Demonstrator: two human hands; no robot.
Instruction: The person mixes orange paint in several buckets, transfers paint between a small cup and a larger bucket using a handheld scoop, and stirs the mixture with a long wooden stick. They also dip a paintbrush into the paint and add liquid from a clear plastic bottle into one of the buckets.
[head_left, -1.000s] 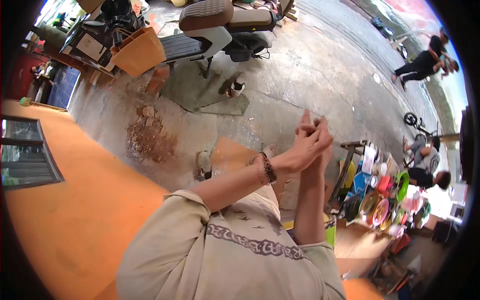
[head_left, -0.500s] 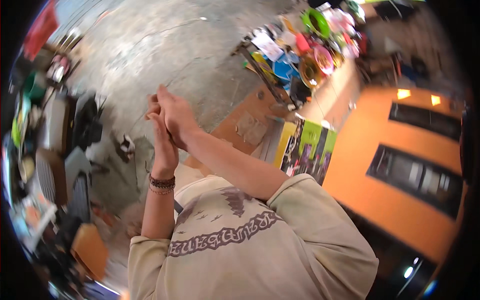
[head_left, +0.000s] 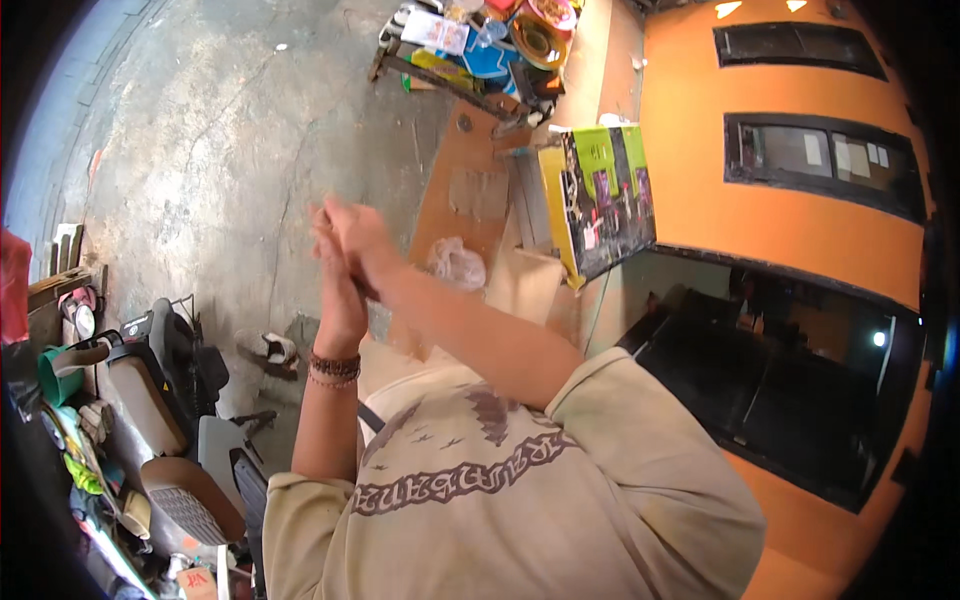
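Over the grey concrete floor (head_left: 220,170), my two hands meet palm to palm in front of my chest. My right hand (head_left: 364,240) lies against my left hand (head_left: 341,298) from the right, its fingers folded over at the top. The fingers of both look pressed together and are slightly smeared, partly hiding each other. No object shows between them. Dark beaded bracelets (head_left: 335,368) circle my left wrist. A crumpled clear plastic bag (head_left: 457,262) lies to the right of my hands, apart from them.
Left stands a scooter (head_left: 140,390) with a brown seat, beside piled goods and a green bucket (head_left: 60,375). A shoe (head_left: 268,347) lies near it. Rightward are a green and black printed box (head_left: 608,200) and an orange wall (head_left: 690,90) with dark windows. A cluttered table (head_left: 470,60) is far off.
The view has swung right and down, so the table slid up and left while the orange wall shows more. My hands stay pressed together, with the right one shifting slightly against the left.
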